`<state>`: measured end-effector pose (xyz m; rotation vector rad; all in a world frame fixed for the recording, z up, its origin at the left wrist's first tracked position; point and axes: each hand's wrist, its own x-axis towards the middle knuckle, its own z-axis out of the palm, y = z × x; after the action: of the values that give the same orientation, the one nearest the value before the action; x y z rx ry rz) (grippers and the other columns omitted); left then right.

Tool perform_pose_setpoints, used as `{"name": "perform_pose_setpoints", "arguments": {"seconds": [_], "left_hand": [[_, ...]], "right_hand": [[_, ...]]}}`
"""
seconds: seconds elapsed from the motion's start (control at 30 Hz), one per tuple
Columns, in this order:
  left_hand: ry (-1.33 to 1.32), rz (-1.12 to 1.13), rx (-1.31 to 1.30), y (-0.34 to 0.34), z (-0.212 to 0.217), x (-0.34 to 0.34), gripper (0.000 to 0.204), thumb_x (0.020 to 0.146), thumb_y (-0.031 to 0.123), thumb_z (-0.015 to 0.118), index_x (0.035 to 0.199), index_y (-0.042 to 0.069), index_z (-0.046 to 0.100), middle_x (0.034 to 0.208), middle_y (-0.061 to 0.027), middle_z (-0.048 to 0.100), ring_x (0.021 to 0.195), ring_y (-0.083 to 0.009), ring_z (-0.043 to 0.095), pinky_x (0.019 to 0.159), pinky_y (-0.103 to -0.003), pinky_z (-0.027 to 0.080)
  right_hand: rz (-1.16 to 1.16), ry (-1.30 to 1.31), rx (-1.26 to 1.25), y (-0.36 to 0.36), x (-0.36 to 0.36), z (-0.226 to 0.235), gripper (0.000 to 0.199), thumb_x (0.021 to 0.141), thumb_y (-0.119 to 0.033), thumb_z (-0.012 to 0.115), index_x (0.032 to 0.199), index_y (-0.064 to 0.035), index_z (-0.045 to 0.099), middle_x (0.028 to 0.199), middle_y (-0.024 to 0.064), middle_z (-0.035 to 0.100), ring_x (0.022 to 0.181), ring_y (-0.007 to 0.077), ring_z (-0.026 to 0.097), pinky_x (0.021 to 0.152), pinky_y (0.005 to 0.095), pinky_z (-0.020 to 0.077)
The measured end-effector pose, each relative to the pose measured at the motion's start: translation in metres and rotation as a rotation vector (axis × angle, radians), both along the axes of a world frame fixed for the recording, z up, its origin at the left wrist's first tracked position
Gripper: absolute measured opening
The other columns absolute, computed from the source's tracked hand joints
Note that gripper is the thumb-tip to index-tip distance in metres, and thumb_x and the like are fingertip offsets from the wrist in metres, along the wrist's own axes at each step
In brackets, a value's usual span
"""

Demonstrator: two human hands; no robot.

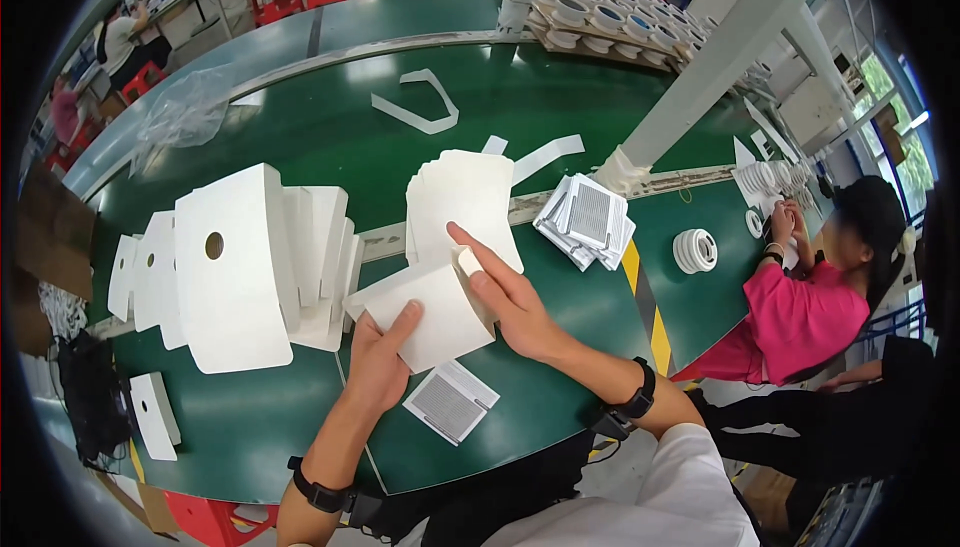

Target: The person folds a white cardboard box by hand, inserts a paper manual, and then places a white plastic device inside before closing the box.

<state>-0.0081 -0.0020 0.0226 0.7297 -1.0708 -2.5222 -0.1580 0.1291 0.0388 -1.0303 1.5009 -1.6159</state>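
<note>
My left hand [382, 352] grips the near edge of a white cardboard piece [425, 312] that is partly folded over the green table [300, 417]. My right hand [505, 292] presses on the same piece, its fingers reaching up along a folded flap towards a stack of flat white cardboard sheets [462, 197] just behind. A small white card with a grey patterned square [450, 402] lies on the table below my hands.
A row of folded white boxes [235, 267], one with a round hole, stands at the left. A pile of grey-patterned cards [588, 219] and white rings [694, 250] lie at the right. A person in a pink shirt [800, 317] works at the right. A metal post [700, 72] rises behind.
</note>
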Motion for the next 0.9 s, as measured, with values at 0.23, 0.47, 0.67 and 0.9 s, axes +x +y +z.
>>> {"name": "perform_pose_setpoints", "arguments": {"seconds": [0.23,0.47,0.67,0.9], "left_hand": [[0.022,-0.010,0.005,0.002,-0.001,-0.002,0.039,0.101,0.014,0.062,0.136,0.000,0.052,0.129,-0.0097,0.063,0.114,-0.0175,0.064,0.094,-0.034,0.055],[0.017,-0.011,-0.133,0.003,-0.010,-0.004,0.037,0.103,0.018,0.059,0.137,0.005,0.052,0.129,-0.0081,0.063,0.115,-0.0186,0.064,0.097,-0.036,0.054],[0.035,-0.009,-0.086,0.004,-0.009,-0.002,0.036,0.103,0.017,0.058,0.137,0.005,0.052,0.129,-0.0086,0.064,0.116,-0.0189,0.063,0.097,-0.037,0.054],[0.052,-0.008,-0.047,0.005,-0.006,-0.005,0.036,0.104,0.016,0.057,0.137,0.005,0.052,0.129,-0.0083,0.064,0.116,-0.0189,0.063,0.098,-0.036,0.053]], "right_hand": [[0.022,0.186,-0.037,-0.002,0.005,-0.003,0.057,0.108,-0.014,0.036,0.161,-0.0036,0.019,0.163,0.0101,0.033,0.146,0.0218,0.034,0.120,0.0324,0.0201],[0.052,0.121,-0.030,-0.001,0.013,-0.005,0.066,0.107,-0.015,0.038,0.162,-0.0045,0.005,0.162,0.0179,0.031,0.148,0.0304,0.032,0.121,0.0366,0.0198],[0.036,0.214,0.036,-0.001,0.014,-0.003,0.069,0.107,-0.019,0.041,0.162,-0.0038,0.002,0.160,0.0233,0.031,0.148,0.0333,0.032,0.120,0.0385,0.0212],[0.079,0.121,-0.049,0.000,0.004,-0.001,0.063,0.110,-0.027,0.033,0.161,-0.0009,0.009,0.164,0.0159,0.027,0.152,0.0272,0.023,0.123,0.0363,0.0151]]}}
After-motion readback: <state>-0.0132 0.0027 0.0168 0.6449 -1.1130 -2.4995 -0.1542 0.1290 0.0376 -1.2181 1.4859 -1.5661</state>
